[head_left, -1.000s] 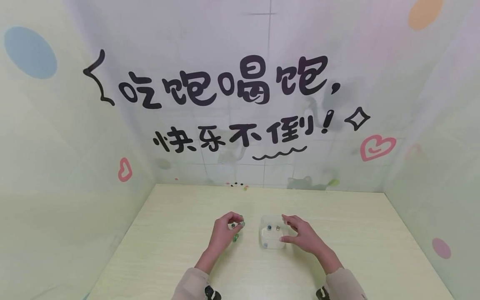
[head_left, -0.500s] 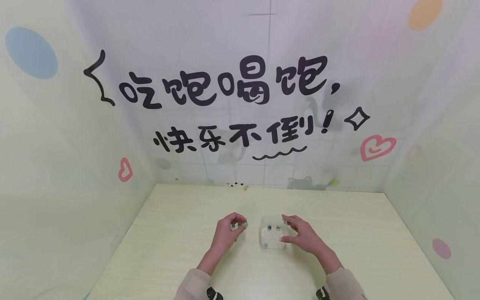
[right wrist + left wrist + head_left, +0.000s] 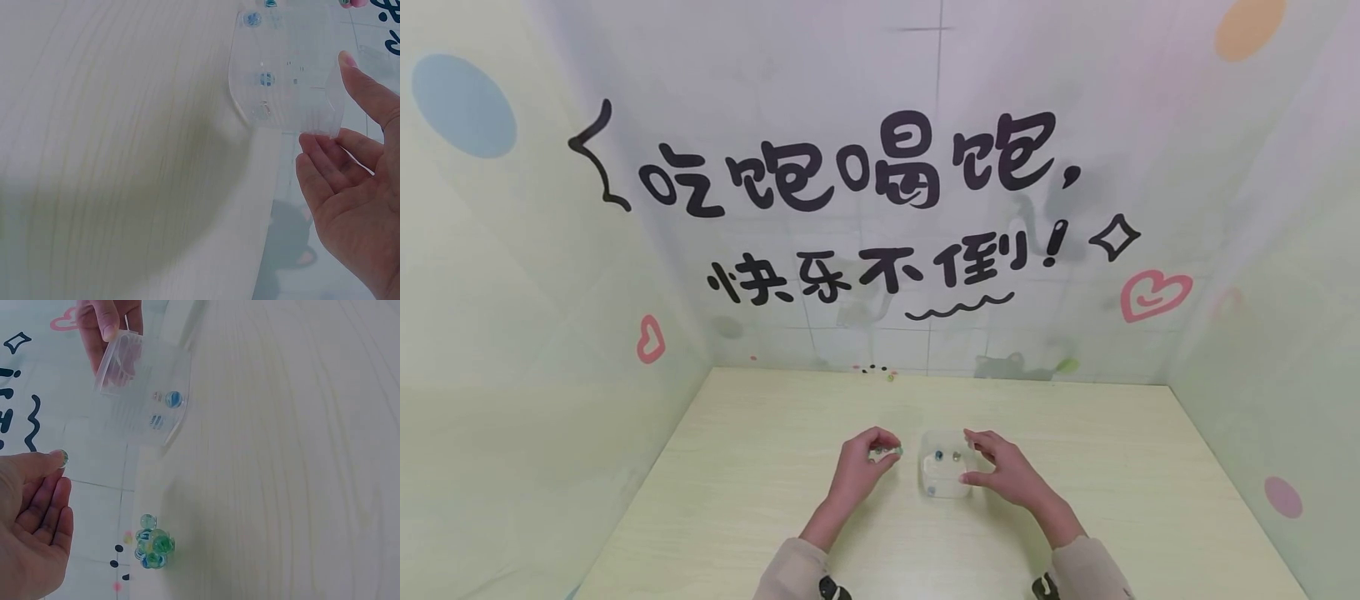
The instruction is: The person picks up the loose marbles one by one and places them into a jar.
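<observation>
My left hand (image 3: pixel 859 468) pinches a small clear green glass marble (image 3: pixel 64 458) between thumb and index finger, a little left of the box. A clear plastic box (image 3: pixel 945 482) stands open-topped on the table. Inside it lie three marbles, among them a blue one (image 3: pixel 174 399). My right hand (image 3: pixel 1006 472) holds the box by its right side, thumb and fingers spread around the wall. In the left wrist view, a cluster of several green and blue marbles (image 3: pixel 154 544) rests on the table; in the head view my left hand mostly hides it.
The light wood table (image 3: pixel 760 467) reaches back to a white printed backdrop (image 3: pixel 820 83) with black lettering. Similar printed side walls (image 3: pixel 512 333) flank it left and right.
My left hand has moved right, toward the box, with the marble between its fingertips. The right hand and the box have stayed in place.
</observation>
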A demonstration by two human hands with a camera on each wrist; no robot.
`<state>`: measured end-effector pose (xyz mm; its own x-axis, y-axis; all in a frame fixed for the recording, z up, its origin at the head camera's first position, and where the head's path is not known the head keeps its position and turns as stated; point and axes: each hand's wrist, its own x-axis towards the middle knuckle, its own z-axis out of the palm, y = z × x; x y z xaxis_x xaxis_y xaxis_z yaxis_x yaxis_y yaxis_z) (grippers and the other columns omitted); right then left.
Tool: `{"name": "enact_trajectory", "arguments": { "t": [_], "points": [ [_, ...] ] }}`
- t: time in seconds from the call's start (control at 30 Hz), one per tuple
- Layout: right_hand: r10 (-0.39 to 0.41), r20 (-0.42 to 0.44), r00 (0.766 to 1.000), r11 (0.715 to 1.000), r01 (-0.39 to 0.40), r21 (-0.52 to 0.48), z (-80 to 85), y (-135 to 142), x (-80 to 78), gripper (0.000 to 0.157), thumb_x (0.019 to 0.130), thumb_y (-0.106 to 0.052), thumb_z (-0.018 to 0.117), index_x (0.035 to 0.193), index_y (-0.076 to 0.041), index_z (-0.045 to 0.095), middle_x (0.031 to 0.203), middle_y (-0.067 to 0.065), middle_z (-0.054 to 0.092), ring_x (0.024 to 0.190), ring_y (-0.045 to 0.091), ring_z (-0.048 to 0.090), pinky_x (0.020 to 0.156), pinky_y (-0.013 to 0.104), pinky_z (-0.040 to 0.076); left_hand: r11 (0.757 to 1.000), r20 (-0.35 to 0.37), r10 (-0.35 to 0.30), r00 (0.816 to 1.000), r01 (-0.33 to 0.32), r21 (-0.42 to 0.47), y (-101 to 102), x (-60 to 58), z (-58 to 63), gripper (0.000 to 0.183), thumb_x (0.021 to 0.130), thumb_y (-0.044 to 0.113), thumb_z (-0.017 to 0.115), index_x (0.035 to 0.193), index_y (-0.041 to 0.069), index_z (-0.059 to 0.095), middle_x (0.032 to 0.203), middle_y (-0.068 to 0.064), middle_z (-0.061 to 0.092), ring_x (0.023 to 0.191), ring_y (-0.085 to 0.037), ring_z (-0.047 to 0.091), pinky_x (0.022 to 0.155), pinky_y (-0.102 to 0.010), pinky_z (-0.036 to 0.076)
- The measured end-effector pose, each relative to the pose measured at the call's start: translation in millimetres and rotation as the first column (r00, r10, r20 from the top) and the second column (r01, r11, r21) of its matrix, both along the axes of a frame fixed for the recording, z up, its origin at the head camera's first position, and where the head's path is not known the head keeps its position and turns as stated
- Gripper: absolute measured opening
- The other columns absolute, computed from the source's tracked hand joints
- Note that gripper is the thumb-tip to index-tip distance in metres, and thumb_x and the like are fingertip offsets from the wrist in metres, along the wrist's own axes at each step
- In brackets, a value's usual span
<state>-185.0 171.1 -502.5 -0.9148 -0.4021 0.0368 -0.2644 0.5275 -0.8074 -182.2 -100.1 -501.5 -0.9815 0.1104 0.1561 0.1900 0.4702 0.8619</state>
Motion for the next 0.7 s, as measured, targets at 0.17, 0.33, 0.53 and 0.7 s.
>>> {"name": "enact_trajectory", "arguments": {
  "t": [0.17,0.33,0.53,0.7],
  "points": [
    [-0.005,-0.003,1.0,1.0,0.005,0.003,-0.2,0.1,0.2,0.073,0.087,-0.017,0.077,0.145,0.01,0.041,0.133,0.028,0.054,0.129,0.049,0.05,0.11,0.057,0.04,1.0,-0.015,-0.016,1.0,0.016,-0.002,3.5,0.1,-0.9,0.016,0.085,0.007,0.075,0.099,0.011,0.069,0.098,-0.004,0.073,0.095,-0.019,0.067,0.091,-0.047,0.057],
    [-0.006,-0.003,1.0,1.0,0.006,0.006,0.5,-0.1,0.5,0.074,0.087,-0.019,0.077,0.145,0.01,0.041,0.133,0.028,0.054,0.129,0.049,0.05,0.109,0.057,0.04,0.999,-0.033,-0.034,0.999,0.034,0.005,6.7,0.7,0.0,0.016,0.085,0.006,0.075,0.099,0.01,0.069,0.097,-0.004,0.073,0.094,-0.019,0.067,0.094,-0.048,0.056],
    [-0.006,0.001,1.0,1.0,0.006,0.004,2.2,0.0,1.2,0.074,0.087,-0.017,0.077,0.145,0.01,0.041,0.133,0.028,0.054,0.129,0.05,0.05,0.109,0.057,0.04,0.999,-0.027,-0.043,0.999,0.043,0.009,11.7,0.6,-0.1,0.015,0.086,0.007,0.075,0.1,0.01,0.069,0.098,-0.004,0.073,0.095,-0.019,0.067,0.096,-0.047,0.055],
    [-0.004,-0.005,1.0,1.0,0.004,0.012,1.8,0.1,1.3,0.074,0.087,-0.018,0.077,0.145,0.01,0.04,0.133,0.028,0.054,0.128,0.05,0.05,0.109,0.057,0.041,0.999,-0.034,-0.053,0.998,0.053,-0.008,15.1,1.5,-0.3,0.014,0.087,0.008,0.074,0.1,0.011,0.07,0.097,-0.003,0.073,0.096,-0.018,0.066,0.095,-0.047,0.055]
  ]
}}
